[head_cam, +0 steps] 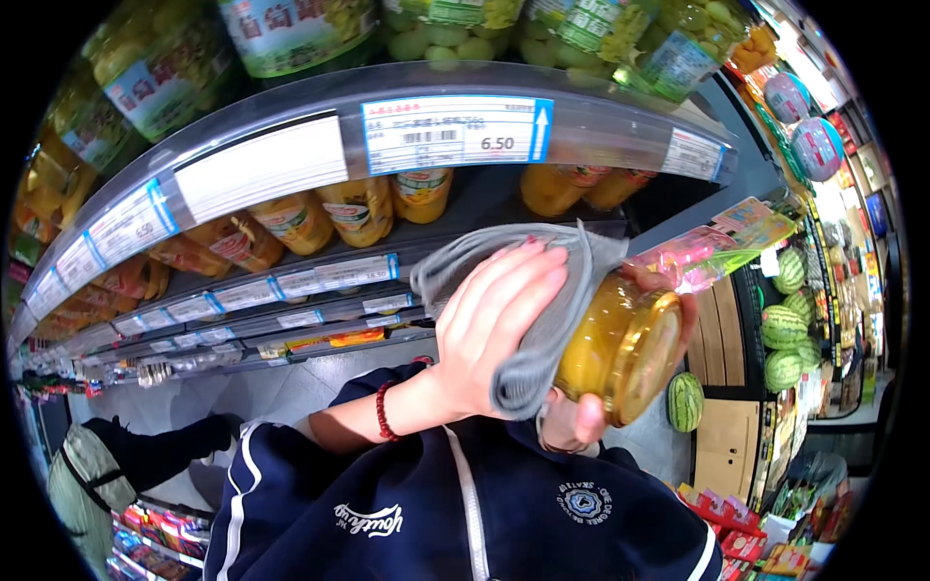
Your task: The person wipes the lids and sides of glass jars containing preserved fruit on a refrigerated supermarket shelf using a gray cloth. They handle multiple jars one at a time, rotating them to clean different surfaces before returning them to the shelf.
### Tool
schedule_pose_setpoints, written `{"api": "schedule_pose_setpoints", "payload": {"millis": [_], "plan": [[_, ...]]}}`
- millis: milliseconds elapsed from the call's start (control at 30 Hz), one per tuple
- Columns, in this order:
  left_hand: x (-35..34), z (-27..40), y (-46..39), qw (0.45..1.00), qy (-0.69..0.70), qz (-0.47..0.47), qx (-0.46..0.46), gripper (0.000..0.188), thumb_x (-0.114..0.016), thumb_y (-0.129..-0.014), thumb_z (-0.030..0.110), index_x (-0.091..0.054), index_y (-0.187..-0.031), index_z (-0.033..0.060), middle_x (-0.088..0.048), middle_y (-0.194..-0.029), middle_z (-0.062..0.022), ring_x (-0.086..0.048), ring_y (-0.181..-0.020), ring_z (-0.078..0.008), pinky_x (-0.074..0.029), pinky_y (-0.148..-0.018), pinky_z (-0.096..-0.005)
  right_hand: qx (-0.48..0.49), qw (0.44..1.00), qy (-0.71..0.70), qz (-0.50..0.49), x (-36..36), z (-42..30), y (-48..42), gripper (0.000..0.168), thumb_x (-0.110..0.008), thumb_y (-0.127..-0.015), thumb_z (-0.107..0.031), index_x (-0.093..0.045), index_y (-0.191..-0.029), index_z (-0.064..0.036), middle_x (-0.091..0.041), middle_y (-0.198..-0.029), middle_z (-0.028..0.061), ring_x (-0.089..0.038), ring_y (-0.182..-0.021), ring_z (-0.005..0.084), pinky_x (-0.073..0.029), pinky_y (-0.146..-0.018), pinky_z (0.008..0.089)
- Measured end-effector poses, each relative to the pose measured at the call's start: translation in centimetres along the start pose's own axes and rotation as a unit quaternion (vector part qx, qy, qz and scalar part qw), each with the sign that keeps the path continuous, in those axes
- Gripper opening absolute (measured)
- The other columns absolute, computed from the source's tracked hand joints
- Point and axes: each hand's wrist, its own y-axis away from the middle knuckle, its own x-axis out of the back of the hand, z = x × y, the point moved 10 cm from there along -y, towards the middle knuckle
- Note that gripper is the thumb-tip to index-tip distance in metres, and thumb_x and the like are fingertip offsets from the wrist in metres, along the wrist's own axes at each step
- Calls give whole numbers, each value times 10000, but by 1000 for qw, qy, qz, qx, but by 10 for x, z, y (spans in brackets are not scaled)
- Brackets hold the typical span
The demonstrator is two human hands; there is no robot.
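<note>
My left hand point(487, 319), with a dark red bead bracelet on the wrist, lies over a folded grey cloth point(534, 367) and presses it against the side of a glass jar point(599, 334). Yellow contents show through the glass. The jar is tilted, its gold lid point(650, 356) turned to the right. My right hand point(577, 421) grips the jar near the lid, with the thumb below and fingers at the far side. Cloth and jar hide part of that hand.
Ahead, a shelf edge point(617, 149) carries price tags, with large jars of green grapes point(439, 43) above. Jars of yellow fruit point(356, 210) stand on the shelf beneath. Pink packaging point(697, 254) hangs at right, near watermelons point(785, 327). A person point(94, 472) is at lower left.
</note>
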Motion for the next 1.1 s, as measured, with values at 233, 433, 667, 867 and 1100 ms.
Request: {"api": "schedule_pose_setpoints", "payload": {"millis": [233, 433, 667, 867, 1100], "plan": [[-25, -75, 48, 853, 240, -236, 399, 667, -374, -899, 573, -569, -1024, -52, -615, -931, -159, -586, -881, -217, -451, -796, -348, -32, 992, -67, -98, -11, 5, -7, 1018, -681, -586, -455, -243, -1355, 47, -454, -1163, 238, -473, -1075, 320, -336, -961, 425], [-31, -98, 124, 496, 510, 32, 702, 503, -494, -897, 419, -522, -1166, -5, -601, -1112, -151, -600, -987, -238, -476, -880, -365, -92, 995, 5, -49, -12, 8, -4, 1014, -701, -597, -484, -264, -1351, 33, -481, -1116, 216, -487, -1041, 303, -325, -972, 436], [-31, -85, 143, 537, 499, 102, 672, 585, -465, -899, 518, -489, -1205, 20, -564, -1167, -127, -547, -1082, -220, -431, -938, -362, 24, 993, -58, -97, -6, -3, 12, 1056, -775, -572, -416, -195, -1358, -14, -436, -1197, 210, -455, -1101, 321, -346, -956, 438], [-6, -83, 160, 668, 304, 49, 677, 548, -410, -944, 461, -444, -1263, 17, -527, -1226, -105, -512, -1116, -180, -413, -953, -330, 20, 994, 27, -108, 0, -13, 22, 1040, -768, -580, -425, -198, -1355, -32, -412, -1209, 206, -438, -1095, 317, -352, -948, 435], [11, -78, 159, 716, 321, 91, 614, 439, -398, -970, 368, -439, -1259, 40, -517, -1229, -106, -515, -1108, -196, -431, -936, -347, -42, 998, -12, -41, 14, -3, 13, 999, -781, -555, -342, -256, -1314, 40, -489, -1156, 202, -508, -1081, 282, -392, -952, 398]]}}
